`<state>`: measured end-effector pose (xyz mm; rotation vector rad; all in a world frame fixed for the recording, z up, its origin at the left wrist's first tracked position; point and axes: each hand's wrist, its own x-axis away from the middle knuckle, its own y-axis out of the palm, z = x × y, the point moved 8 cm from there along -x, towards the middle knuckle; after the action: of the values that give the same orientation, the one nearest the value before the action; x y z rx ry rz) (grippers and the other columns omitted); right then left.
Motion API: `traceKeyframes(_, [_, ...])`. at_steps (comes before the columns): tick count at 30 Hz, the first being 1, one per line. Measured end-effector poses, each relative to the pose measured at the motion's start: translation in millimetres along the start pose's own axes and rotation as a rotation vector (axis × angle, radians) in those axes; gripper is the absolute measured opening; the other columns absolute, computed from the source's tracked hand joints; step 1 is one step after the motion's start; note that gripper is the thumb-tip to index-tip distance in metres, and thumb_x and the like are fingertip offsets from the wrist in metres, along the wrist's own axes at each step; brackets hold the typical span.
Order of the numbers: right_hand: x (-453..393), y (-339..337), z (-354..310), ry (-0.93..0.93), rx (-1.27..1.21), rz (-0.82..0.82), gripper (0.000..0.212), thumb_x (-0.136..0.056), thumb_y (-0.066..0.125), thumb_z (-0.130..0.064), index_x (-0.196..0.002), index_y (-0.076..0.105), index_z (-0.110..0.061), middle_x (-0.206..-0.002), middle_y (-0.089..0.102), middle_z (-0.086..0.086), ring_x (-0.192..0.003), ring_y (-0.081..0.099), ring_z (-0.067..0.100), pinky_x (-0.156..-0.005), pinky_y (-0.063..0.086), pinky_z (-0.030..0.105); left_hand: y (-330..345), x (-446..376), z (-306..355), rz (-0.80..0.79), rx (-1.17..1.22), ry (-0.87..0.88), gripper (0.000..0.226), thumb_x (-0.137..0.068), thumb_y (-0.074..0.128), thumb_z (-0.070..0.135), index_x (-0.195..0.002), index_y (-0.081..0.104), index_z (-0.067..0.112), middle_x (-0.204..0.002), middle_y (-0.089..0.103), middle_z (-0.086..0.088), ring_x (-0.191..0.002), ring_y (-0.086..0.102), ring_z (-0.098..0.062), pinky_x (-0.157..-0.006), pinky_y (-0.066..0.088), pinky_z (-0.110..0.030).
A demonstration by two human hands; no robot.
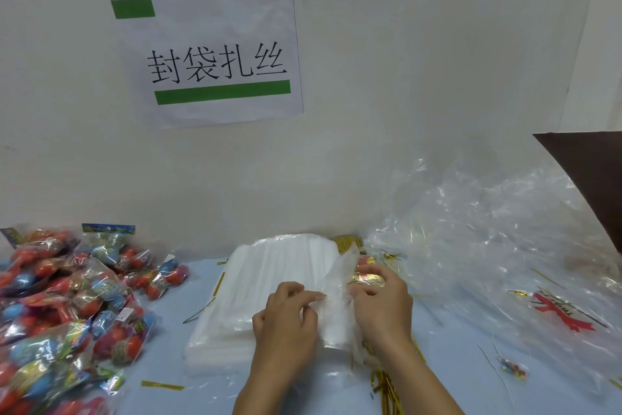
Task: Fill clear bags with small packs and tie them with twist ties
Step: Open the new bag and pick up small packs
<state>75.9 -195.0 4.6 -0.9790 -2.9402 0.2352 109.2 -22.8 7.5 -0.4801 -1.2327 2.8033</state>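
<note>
A thick stack of flat clear bags (pixel 269 266) lies on the light blue table in front of me. Both hands work at one clear bag (pixel 338 283) lifted off the stack's right side: my left hand (pixel 289 317) pinches its left edge, and my right hand (pixel 383 307) pinches its right edge, fingers curled. A big heap of small colourful packs (pixel 67 300) covers the table's left side. Gold twist ties (pixel 387 387) lie in a bundle under my right forearm, with loose ones (pixel 162 385) scattered on the table.
Crumpled clear plastic wrap (pixel 498 246) is piled at the right, with a red-printed bag (pixel 565 312) on it. A dark brown panel (pixel 592 179) juts in at the far right. A paper sign (pixel 215 57) hangs on the wall just behind the table.
</note>
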Motion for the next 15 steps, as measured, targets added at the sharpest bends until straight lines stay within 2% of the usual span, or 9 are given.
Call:
traceKeyframes(2, [-0.5, -2.3, -0.2, 0.012, -0.007, 0.012, 0.027, -0.083, 0.074, -0.004, -0.096, 0.064, -0.025, -0.07, 0.071, -0.009, -0.084, 0.069, 0.021, -0.082, 0.055, 0.04, -1.8, 0.6, -0.2, 0.011, 0.024, -0.003, 0.029, -0.099, 0.044, 0.024, -0.1, 0.06, 0.049, -0.109, 0.04, 0.031, -0.104, 0.036, 0.017, -0.091, 0.015, -0.024])
traceKeyframes(4, [-0.3, -4.8, -2.3, 0.015, -0.026, 0.029, 0.03, -0.082, 0.076, -0.006, -0.094, 0.059, -0.027, -0.072, 0.07, -0.009, -0.09, 0.066, 0.026, -0.086, 0.054, 0.045, -3.2, 1.0, -0.6, 0.015, 0.028, -0.002, 0.022, -0.098, 0.046, 0.029, -0.097, 0.054, 0.05, -0.106, 0.039, 0.033, -0.102, 0.036, 0.017, -0.089, 0.016, -0.025])
traceKeyframes(6, [-0.4, -7.6, -4.2, 0.01, -0.05, 0.051, 0.033, -0.082, 0.077, -0.006, -0.095, 0.056, -0.028, -0.073, 0.07, -0.009, -0.089, 0.066, 0.026, -0.084, 0.055, 0.045, -3.9, 1.1, -2.1, 0.016, 0.005, -0.015, 0.015, -0.097, 0.05, 0.036, -0.097, 0.05, 0.052, -0.106, 0.038, 0.034, -0.101, 0.037, 0.01, -0.089, 0.017, -0.026])
traceKeyframes(9, [-0.7, -11.2, -6.8, -0.009, -0.083, 0.083, 0.036, -0.082, 0.077, -0.005, -0.091, 0.052, -0.029, -0.074, 0.072, -0.008, -0.082, 0.068, 0.023, -0.081, 0.056, 0.044, -4.6, 1.2, -4.4, 0.015, -0.02, -0.036, 0.011, -0.095, 0.053, 0.045, -0.1, 0.049, 0.053, -0.106, 0.035, 0.034, -0.102, 0.035, 0.007, -0.092, 0.018, -0.026])
traceKeyframes(12, [-1.8, -11.8, -8.5, -0.029, -0.11, 0.095, 0.039, -0.082, 0.077, -0.006, -0.091, 0.048, -0.03, -0.073, 0.072, -0.007, -0.079, 0.069, 0.024, -0.078, 0.057, 0.044, -7.4, 1.1, -6.6, 0.029, -0.003, -0.05, 0.012, -0.096, 0.052, 0.041, -0.101, 0.049, 0.052, -0.106, 0.036, 0.033, -0.102, 0.036, 0.006, -0.092, 0.018, -0.026])
traceKeyframes(15, [-3.6, -14.2, -11.2, -0.055, -0.147, 0.109, 0.04, -0.083, 0.076, -0.006, -0.093, 0.045, -0.03, -0.064, 0.073, -0.012, -0.071, 0.068, 0.022, -0.066, 0.055, 0.039, -12.3, 0.4, -9.1, 0.048, 0.051, -0.076, 0.014, -0.098, 0.051, 0.036, -0.103, 0.055, 0.048, -0.111, 0.041, 0.03, -0.106, 0.04, 0.004, -0.093, 0.019, -0.027])
